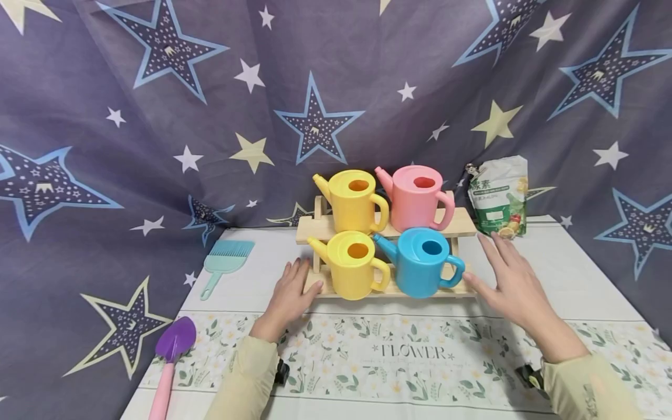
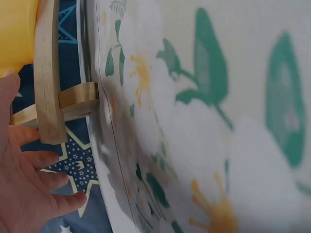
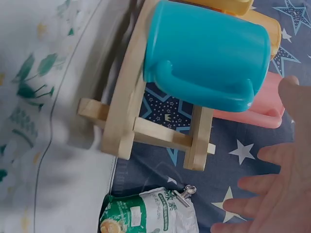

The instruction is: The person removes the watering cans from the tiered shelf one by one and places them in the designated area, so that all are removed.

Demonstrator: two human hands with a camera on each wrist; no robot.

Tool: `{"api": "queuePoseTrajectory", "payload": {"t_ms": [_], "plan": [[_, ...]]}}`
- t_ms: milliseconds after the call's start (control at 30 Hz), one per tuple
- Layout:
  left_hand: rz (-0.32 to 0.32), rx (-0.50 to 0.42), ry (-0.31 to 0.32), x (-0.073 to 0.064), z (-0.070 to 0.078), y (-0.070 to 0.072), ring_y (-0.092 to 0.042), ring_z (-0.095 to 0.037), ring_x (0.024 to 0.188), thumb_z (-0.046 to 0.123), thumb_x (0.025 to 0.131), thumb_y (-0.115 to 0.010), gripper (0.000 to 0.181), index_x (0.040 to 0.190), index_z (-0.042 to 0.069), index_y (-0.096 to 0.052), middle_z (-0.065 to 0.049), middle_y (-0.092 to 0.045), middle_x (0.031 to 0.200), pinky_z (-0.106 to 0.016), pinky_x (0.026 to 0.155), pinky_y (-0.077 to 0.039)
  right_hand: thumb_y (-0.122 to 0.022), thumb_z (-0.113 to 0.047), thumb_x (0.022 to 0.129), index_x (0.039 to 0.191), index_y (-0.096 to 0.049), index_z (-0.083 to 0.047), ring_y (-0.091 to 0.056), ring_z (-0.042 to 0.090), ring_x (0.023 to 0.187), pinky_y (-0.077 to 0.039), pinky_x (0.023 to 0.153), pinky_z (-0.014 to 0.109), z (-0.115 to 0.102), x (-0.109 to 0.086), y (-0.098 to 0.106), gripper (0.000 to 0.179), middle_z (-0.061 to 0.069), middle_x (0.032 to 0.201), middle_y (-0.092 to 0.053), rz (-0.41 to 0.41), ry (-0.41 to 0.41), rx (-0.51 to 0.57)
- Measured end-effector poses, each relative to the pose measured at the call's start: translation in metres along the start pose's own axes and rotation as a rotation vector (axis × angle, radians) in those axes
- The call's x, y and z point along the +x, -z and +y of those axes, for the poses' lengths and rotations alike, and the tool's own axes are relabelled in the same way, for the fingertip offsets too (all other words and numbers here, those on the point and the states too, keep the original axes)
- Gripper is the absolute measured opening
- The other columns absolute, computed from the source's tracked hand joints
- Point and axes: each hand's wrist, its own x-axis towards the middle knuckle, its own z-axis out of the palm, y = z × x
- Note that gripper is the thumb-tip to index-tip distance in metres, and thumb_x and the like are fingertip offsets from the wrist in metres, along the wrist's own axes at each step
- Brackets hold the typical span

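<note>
A two-tier wooden stand point(image 1: 462, 224) holds several toy watering cans. On the upper tier are a yellow can point(image 1: 349, 204) and a pink can point(image 1: 412, 207). Below them sit another yellow can point(image 1: 349, 274) and a blue can point(image 1: 417, 271). All spouts point left. My left hand point(image 1: 287, 297) is at the stand's left end, thumb toward the lower yellow can, fingers extended. At the right end my right hand point(image 1: 517, 286) spreads its fingers, thumb near the blue can's handle. In the right wrist view that hand point(image 3: 272, 189) holds nothing.
A green-and-white pouch point(image 1: 499, 198) with a metal clip stands behind the right hand. To the left lie a mint brush point(image 1: 223, 262) and a purple shovel point(image 1: 175, 341) with a pink handle. Under everything is a floral cloth point(image 1: 378, 373); a starry curtain point(image 1: 336, 58) hangs behind.
</note>
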Motion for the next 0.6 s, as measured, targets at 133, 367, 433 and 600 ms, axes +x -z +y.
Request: {"api": "queuePoseTrajectory", "payload": {"t_ms": [133,367,433,600], "plan": [[0.014,-0.031,0.001,0.004,0.000,-0.003,-0.017,-0.044,0.144,0.053,0.099,-0.047,0.076,0.153,0.003,-0.026,-0.026,-0.024,0.155,-0.060,0.112,-0.021,-0.063,-0.045,0.093,0.155,-0.024,-0.011,-0.028,0.051,0.136,-0.027,0.098,0.072,-0.004,0.007,0.001,0.081,0.029,0.152,-0.028,0.016,-0.027,0.052],[0.011,-0.145,0.077,0.010,0.000,-0.008,-0.027,-0.038,0.142,0.051,0.099,-0.049,0.077,0.154,0.004,-0.024,-0.022,-0.028,0.155,-0.055,0.113,-0.025,-0.060,-0.036,0.097,0.155,-0.024,-0.011,-0.032,0.051,0.134,-0.028,0.099,0.071,-0.009,0.021,0.004,0.073,0.027,0.151,-0.032,0.028,-0.065,0.196],[0.009,-0.156,0.092,0.011,-0.001,-0.009,-0.028,-0.038,0.142,0.050,0.099,-0.050,0.076,0.154,0.004,-0.024,-0.022,-0.030,0.155,-0.055,0.112,-0.025,-0.060,-0.033,0.098,0.154,-0.025,-0.010,-0.037,0.050,0.131,-0.032,0.098,0.070,-0.012,0.026,0.004,0.070,0.026,0.150,-0.035,0.035,-0.077,0.228],[0.028,-0.175,0.085,0.017,-0.003,-0.014,-0.033,-0.039,0.139,0.044,0.099,-0.053,0.070,0.152,0.003,-0.029,-0.020,-0.035,0.152,-0.053,0.113,-0.026,-0.059,-0.027,0.099,0.153,-0.029,-0.008,-0.047,0.050,0.123,-0.040,0.093,0.066,-0.017,0.040,0.005,0.064,0.026,0.146,-0.041,0.058,-0.092,0.320]]}}
